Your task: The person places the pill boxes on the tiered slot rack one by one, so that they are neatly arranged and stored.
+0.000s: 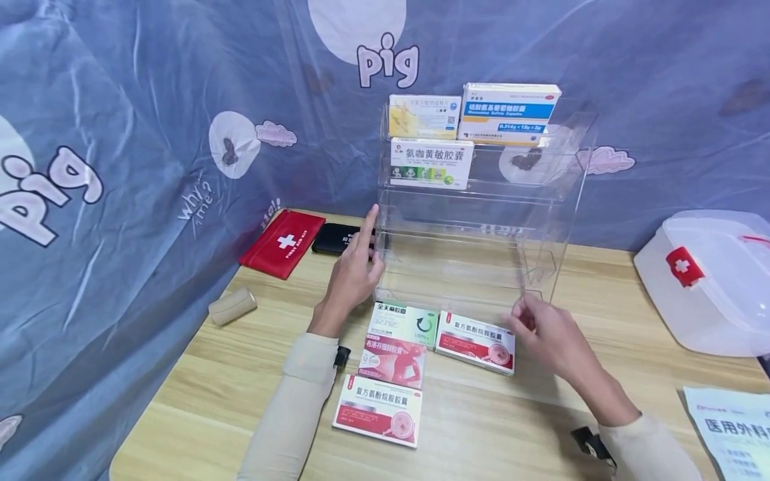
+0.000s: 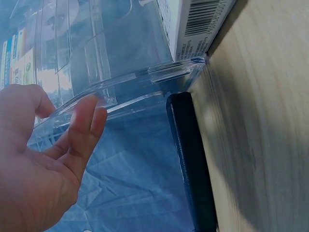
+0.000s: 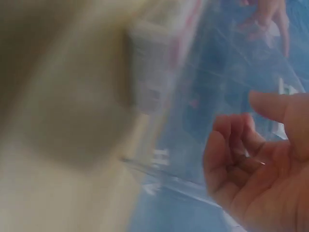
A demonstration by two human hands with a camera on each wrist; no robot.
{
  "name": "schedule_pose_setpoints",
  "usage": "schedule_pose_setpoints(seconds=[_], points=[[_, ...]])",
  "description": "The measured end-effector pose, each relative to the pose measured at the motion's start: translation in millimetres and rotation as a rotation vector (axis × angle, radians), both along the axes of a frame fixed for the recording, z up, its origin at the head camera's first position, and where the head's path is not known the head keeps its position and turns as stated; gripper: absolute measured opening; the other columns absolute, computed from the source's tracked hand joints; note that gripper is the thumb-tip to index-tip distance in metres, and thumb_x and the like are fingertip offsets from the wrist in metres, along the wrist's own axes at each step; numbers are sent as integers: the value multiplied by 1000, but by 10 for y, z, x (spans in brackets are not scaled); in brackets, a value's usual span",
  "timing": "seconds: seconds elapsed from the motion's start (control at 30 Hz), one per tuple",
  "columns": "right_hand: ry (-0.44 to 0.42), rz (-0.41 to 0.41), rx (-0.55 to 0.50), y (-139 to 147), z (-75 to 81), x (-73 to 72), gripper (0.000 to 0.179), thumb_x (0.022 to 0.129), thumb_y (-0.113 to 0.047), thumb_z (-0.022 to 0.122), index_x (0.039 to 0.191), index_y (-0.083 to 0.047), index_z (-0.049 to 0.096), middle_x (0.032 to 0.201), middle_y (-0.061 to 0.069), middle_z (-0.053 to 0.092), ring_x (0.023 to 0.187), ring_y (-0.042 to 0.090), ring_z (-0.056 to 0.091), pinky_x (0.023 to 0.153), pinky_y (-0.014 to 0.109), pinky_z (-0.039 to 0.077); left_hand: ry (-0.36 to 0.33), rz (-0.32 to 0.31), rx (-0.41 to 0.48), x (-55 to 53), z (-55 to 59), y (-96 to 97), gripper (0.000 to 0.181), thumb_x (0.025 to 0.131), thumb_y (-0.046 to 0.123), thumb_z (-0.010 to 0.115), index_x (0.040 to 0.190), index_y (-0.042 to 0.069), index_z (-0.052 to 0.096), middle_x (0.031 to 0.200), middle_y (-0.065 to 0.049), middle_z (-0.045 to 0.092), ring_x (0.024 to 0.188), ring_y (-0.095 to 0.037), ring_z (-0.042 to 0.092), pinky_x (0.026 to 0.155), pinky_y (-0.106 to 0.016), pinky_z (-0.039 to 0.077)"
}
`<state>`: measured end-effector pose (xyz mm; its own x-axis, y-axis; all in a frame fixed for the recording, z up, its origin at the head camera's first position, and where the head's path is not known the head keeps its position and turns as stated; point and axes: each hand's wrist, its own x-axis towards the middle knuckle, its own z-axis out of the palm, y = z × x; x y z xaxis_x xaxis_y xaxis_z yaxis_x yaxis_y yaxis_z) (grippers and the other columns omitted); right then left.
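A clear tiered rack (image 1: 511, 194) is flanked by two bare hands on a wood-grain table (image 1: 198, 401). The rack's left edge is touched by the left hand (image 1: 356, 270), its index finger extended and its grasp loose, apparently so the panel is steadied. Beside the rack's front right corner, the right hand (image 1: 553, 337) is held with fingers softly curled and thumb apart; nothing is seen in its hold, and whether the rack is touched cannot be told.

On the rack's top tier, a yellow-and-white box (image 1: 424, 117) and a blue-and-white box (image 1: 510, 113) are propped face outward, seemingly kept upright by the tier; a green-trimmed white box (image 1: 431, 164) is set one tier down. Before the rack, a green box (image 1: 401, 324), a pink box (image 1: 392, 361) and two red-and-white boxes (image 1: 377, 409) are laid face up, labels readable.

Bare tiers are left low on the rack. Room at the rack's left is narrowed by a black case (image 1: 333, 238); wider table is left open to its right, before a white case (image 1: 710, 280).
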<state>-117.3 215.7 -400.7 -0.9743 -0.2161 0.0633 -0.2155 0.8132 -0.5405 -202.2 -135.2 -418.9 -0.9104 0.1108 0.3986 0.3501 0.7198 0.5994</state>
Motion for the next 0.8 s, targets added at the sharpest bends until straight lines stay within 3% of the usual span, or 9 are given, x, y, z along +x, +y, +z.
schedule_pose_setpoints(seconds=[0.2, 0.37, 0.47, 0.63, 0.8], points=[[-143, 19, 83, 27, -272, 174, 35, 99, -36, 76, 81, -16, 54, 68, -3, 50, 65, 15, 46, 60, 28, 34, 8, 4, 1, -8, -5, -1, 92, 101, 4, 58, 174, 35, 12, 118, -15, 62, 88, -28, 60, 75, -43, 56], [-184, 1, 93, 55, -366, 250, 40, 95, -42, 80, 82, -16, 53, 71, -3, 49, 67, 15, 46, 61, 28, 33, 3, -7, 10, -5, 0, 7, 91, 101, 5, 57, 174, 36, 12, 119, -15, 62, 88, -28, 60, 74, -42, 55], [-201, -10, 65, 106, -377, 271, 40, 94, -43, 81, 91, -12, 55, 75, -2, 54, 70, 15, 47, 63, 28, 35, 1, -5, 11, -5, 8, 11, 92, 101, 5, 57, 174, 36, 12, 119, -15, 62, 88, -28, 60, 74, -43, 55], [-225, -22, 40, 246, -404, 329, 52, 94, -41, 82, 119, -4, 56, 85, -1, 66, 77, 13, 57, 70, 31, 44, -6, -10, 10, -1, 14, 19, 92, 101, 5, 57, 174, 36, 11, 120, -15, 62, 89, -28, 61, 74, -43, 56], [-189, 36, 39, 364, -438, 387, 58, 95, -35, 81, 139, -3, 60, 88, -4, 67, 77, 5, 53, 68, 27, 44, -6, -1, 9, 8, 9, 11, 92, 101, 5, 58, 174, 37, 11, 122, -15, 63, 90, -28, 62, 74, -43, 57]])
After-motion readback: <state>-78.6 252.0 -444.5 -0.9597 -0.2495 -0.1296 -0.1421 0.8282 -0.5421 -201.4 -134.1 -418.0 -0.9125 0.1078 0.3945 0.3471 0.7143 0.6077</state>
